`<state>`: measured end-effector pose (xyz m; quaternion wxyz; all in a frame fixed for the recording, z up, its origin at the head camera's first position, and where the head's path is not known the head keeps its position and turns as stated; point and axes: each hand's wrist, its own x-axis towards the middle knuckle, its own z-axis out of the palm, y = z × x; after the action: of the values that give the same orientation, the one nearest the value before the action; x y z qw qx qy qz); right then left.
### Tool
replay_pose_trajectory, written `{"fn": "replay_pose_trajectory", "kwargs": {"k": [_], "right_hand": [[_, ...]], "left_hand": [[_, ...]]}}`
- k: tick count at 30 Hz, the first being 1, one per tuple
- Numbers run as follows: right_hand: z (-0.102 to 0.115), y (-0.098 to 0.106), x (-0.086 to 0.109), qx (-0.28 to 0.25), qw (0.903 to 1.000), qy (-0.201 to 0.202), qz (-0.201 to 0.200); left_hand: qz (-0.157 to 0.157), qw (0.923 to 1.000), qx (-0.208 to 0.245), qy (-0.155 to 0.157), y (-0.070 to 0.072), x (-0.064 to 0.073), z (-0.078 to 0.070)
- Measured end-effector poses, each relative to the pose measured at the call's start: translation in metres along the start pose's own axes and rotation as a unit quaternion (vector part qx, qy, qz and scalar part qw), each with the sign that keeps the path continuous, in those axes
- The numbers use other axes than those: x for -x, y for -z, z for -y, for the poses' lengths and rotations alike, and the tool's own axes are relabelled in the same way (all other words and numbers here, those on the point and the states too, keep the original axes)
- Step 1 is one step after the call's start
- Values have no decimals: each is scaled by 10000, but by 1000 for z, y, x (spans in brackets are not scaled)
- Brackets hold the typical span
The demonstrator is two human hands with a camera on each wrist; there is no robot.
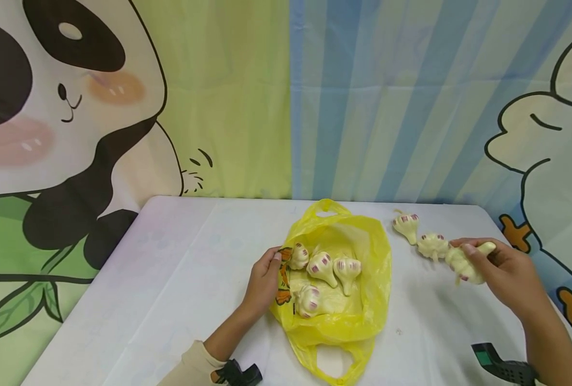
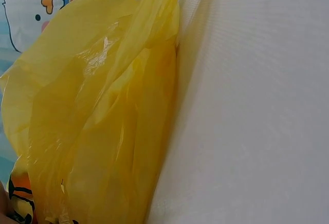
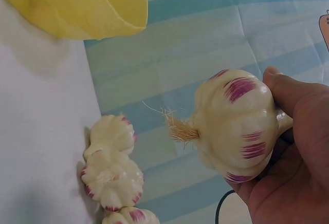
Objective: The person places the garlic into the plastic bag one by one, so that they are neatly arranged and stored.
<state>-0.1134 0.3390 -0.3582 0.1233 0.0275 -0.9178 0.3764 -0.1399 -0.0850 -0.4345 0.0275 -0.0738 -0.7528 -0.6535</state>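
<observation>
A yellow plastic bag (image 1: 376, 279) lies open on the table, with several garlic bulbs (image 1: 321, 266) inside, their skins cream with purple streaks. My left hand (image 1: 261, 281) pinches the bag's left rim beside an orange printed pattern. In the left wrist view the bag's side (image 2: 92, 121) hides most of that hand. To the right of the bag, my right hand (image 1: 510, 273) grips a garlic bulb (image 3: 234, 126) near its stem, roots pointing away from the palm. Other garlic bulbs (image 3: 112, 179) sit in a row on the table past it; the hand partly covers that row in the head view.
The white table (image 1: 170, 300) ends at a back edge against a curtain (image 1: 363, 107) printed with cartoon animals. One bag handle (image 1: 348, 375) spreads toward the near edge, the other toward the back. Each wrist wears a black camera mount (image 1: 503, 367).
</observation>
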Motion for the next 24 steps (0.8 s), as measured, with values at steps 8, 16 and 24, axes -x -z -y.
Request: {"fn": "replay_pose_trajectory", "kwargs": {"k": [8, 16, 24], "right_hand": [[12, -5, -4, -9, 9999, -51, -94], [22, -15, -9, -389, 9991, 146, -91], [36, -29, -16, -627, 9974, 342, -53]], "left_hand": [[18, 10000, -17, -21, -1, 0, 1], [-6, 10000, -65, -29, -1, 0, 2], [-9, 10000, -51, -51, -1, 0, 0]]}}
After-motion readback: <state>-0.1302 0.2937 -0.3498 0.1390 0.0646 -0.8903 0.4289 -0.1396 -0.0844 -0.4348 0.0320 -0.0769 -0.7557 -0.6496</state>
